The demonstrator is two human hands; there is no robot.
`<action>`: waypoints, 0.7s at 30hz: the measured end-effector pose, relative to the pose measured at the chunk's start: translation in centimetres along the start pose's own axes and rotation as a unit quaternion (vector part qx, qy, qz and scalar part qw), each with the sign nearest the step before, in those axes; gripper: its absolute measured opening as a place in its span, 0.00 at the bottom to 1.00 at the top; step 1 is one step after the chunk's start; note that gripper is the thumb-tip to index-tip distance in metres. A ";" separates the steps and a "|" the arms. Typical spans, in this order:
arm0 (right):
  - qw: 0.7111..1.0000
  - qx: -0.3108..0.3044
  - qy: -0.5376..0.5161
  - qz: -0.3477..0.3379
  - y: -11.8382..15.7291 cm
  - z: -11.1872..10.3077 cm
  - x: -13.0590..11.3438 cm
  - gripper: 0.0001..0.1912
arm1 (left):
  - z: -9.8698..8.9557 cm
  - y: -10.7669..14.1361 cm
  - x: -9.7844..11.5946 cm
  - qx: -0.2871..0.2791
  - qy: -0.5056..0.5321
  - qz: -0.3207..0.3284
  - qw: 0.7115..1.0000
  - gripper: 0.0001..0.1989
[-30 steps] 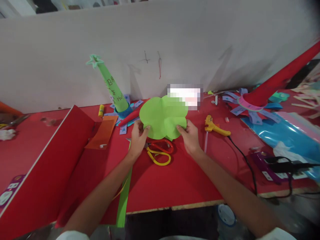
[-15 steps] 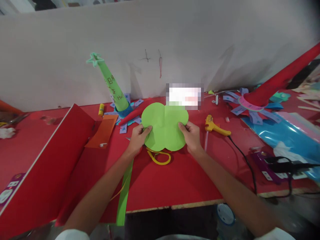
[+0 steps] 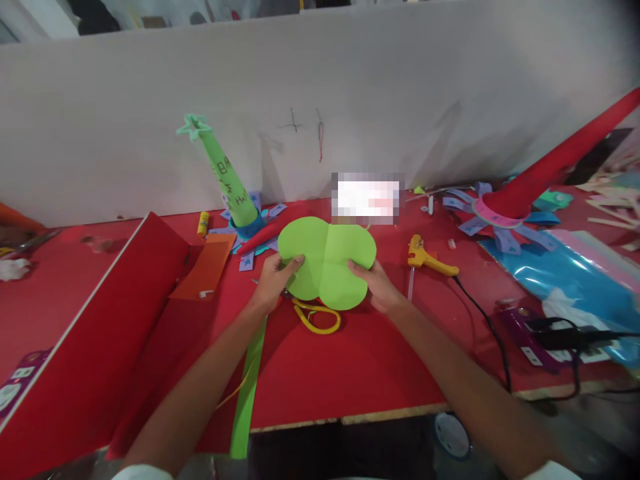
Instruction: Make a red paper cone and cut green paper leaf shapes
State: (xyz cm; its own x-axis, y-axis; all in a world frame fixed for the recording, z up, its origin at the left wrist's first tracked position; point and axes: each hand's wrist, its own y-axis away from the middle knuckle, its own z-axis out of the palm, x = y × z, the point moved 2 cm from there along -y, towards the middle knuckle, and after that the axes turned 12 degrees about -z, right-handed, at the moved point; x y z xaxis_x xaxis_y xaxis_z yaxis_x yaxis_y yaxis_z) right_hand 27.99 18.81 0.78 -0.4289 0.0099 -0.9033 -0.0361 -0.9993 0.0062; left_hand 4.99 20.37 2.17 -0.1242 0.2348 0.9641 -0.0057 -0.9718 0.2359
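Between my two hands is a light green paper cutout [image 3: 325,261] with rounded lobes and a crease down its middle. My left hand [image 3: 276,279] pinches its left edge, thumb on top. On the opposite side, my right hand [image 3: 377,283] grips the right edge, its thumb lying further in over the paper and its fingers hidden behind. Yellow-handled scissors [image 3: 320,321] lie on the red table just below the cutout, their blades mostly covered. A green paper strip [image 3: 248,393] runs beneath my left forearm to the table edge.
A green paper cone [image 3: 230,177] with a star top stands at back left. Orange paper [image 3: 205,267] and a glue stick [image 3: 203,224] lie nearby. Right are a yellow glue gun [image 3: 431,257] with its cord, a red cone [image 3: 555,163] and a purple power strip [image 3: 535,340]. A red board [image 3: 95,320] leans left.
The cutout has tilted, its right side turning, and my right thumb has slid inward over it. My left hand keeps its hold. The whole view has shifted slightly.
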 end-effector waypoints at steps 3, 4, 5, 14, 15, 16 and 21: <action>0.999 -0.008 -0.022 0.021 0.2 0.1 0.4 0.30 | 0.1 0.1 0.2 0.008 -0.008 -0.007 1.000 0.34; 0.999 -0.007 -0.028 0.024 0.1 0.1 0.6 0.29 | 0.1 0.1 0.3 0.011 -0.010 -0.007 1.000 0.34; 0.999 -0.004 -0.032 0.027 0.1 0.0 0.7 0.29 | 0.1 0.0 0.3 0.014 -0.012 -0.008 1.000 0.34; 0.998 -0.018 -0.058 0.021 -0.3 -0.4 1.3 0.28 | -0.2 -0.2 0.4 0.031 -0.019 -0.003 0.999 0.33; 0.998 -0.023 -0.058 0.018 -0.3 -0.3 1.2 0.28 | -0.3 -0.2 0.4 0.032 -0.020 -0.001 0.999 0.33; 0.998 -0.028 -0.057 0.015 -0.2 -0.2 1.1 0.28 | -0.3 -0.2 0.4 0.032 -0.021 0.001 0.999 0.34; 0.998 -0.028 -0.056 0.020 -0.2 -0.1 1.0 0.28 | -0.3 -0.1 0.5 0.032 -0.039 0.008 0.999 0.33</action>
State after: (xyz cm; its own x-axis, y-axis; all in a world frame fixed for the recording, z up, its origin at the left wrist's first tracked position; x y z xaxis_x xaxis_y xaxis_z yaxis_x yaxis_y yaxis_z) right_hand 27.71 19.01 -0.15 -0.5274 -0.0294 -0.8491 0.0324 -0.9994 0.0145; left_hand 4.64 20.61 2.58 -0.0462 0.2233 0.9737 0.0600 -0.9723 0.2258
